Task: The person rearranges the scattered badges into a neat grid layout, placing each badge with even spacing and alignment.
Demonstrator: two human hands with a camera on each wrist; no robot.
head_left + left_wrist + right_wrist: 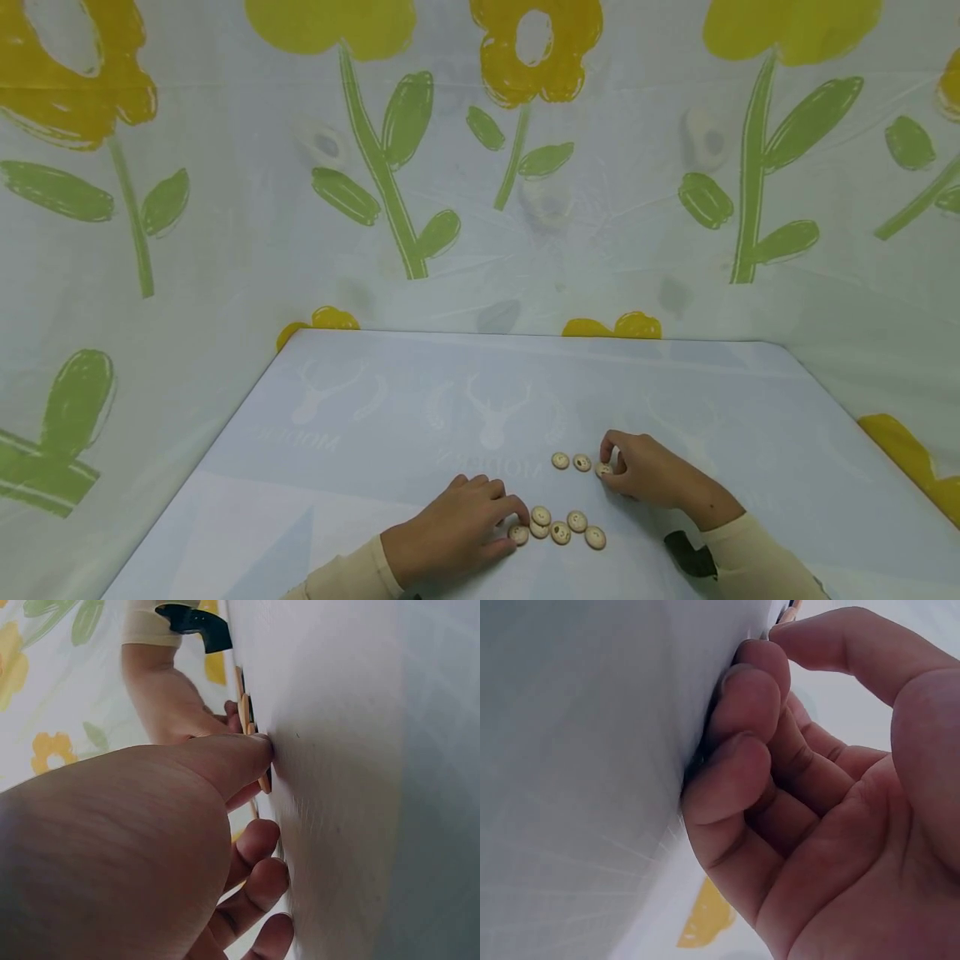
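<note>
Several small round wooden discs, button-like with dark marks on top, lie on the white table. My right hand point(651, 472) pinches one wooden disc point(603, 470) between thumb and index finger, at the right end of a short row with two other discs, the nearer one being this disc point(582, 462). Closer to me, my left hand point(461, 529) has its thumb and index finger around another disc point(518, 535), at the left end of a loose cluster. One disc point(541, 516) in that cluster overlaps its neighbour. In the left wrist view the left thumb partly hides the discs' edges.
The white table point(360, 400) carries faint deer-head prints and has rounded far corners. Behind and beside it hangs a pale cloth point(615, 250) with yellow flowers and green leaves. A dark strap point(690, 554) shows at the right wrist.
</note>
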